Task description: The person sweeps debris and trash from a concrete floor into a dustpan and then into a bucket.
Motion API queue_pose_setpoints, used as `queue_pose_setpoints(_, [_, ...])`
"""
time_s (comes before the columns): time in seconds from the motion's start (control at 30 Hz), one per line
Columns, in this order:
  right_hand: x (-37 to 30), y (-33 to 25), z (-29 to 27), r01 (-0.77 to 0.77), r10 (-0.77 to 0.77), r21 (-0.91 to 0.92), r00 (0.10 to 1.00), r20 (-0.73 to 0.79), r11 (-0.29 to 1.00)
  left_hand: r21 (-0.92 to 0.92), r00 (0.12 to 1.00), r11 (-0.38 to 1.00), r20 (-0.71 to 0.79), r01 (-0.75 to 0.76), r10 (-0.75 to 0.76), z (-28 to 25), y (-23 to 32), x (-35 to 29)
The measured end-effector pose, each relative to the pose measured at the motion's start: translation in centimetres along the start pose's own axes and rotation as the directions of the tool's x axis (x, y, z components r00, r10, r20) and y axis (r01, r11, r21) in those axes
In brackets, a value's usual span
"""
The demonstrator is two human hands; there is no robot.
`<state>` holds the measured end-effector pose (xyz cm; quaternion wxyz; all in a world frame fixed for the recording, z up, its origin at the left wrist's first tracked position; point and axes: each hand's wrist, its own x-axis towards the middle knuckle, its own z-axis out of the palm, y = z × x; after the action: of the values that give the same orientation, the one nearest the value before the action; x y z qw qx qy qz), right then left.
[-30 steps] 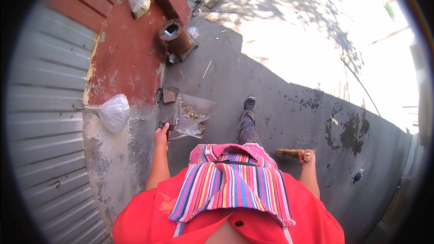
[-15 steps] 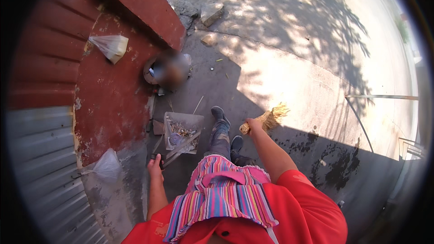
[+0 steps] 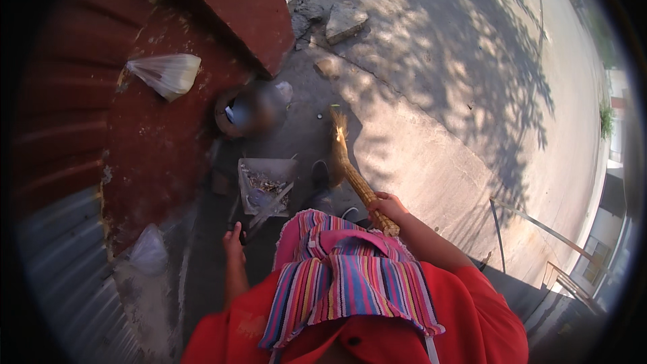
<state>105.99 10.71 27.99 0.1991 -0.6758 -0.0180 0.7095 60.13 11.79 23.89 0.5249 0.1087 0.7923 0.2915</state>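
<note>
My left hand (image 3: pixel 234 241) is closed round the dark grip of a dustpan's long handle. The pale dustpan (image 3: pixel 287 170) rests on the ground ahead of it, with small litter (image 3: pixel 263 187) and crumpled clear plastic inside. My right hand (image 3: pixel 389 207) grips a straw broom (image 3: pixel 357 178) near the butt of its bound stalk. The bristles (image 3: pixel 339 127) point forward, low over the paving to the right of the dustpan; whether they touch the ground I cannot tell. A small white cap (image 3: pixel 319 116) lies just left of the bristles.
A round container (image 3: pixel 226 111), partly blurred, stands beyond the dustpan. On the red ledge (image 3: pixel 155 155) at left sits a white plastic bag (image 3: pixel 172 75); another bag (image 3: pixel 149 251) is nearer. Concrete chunks (image 3: pixel 345 22) lie far ahead. A metal rail (image 3: pixel 539 222) is at right.
My right hand has come inward, and the broom has swung from pointing right to pointing forward near the dustpan. The left hand keeps hold of the dustpan. My view has turned somewhat.
</note>
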Motion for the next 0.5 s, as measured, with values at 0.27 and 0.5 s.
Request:
queue_pose_setpoints(0.27, [2.5, -16.6, -12.7, 0.167, -0.298, -0.383, 0.902, -0.313, 0.909, -0.075, 0.985, 0.997, -0.164, 0.034, -0.046, 5.5, 1.6, -1.2])
queue_pose_setpoints(0.5, [26.6, -33.7, -21.4, -0.014, -0.462, -0.895, 0.853, -0.243, 0.446, -0.226, 0.941, 0.972, -0.336, -0.060, -0.020, 9.3, 1.5, -5.6])
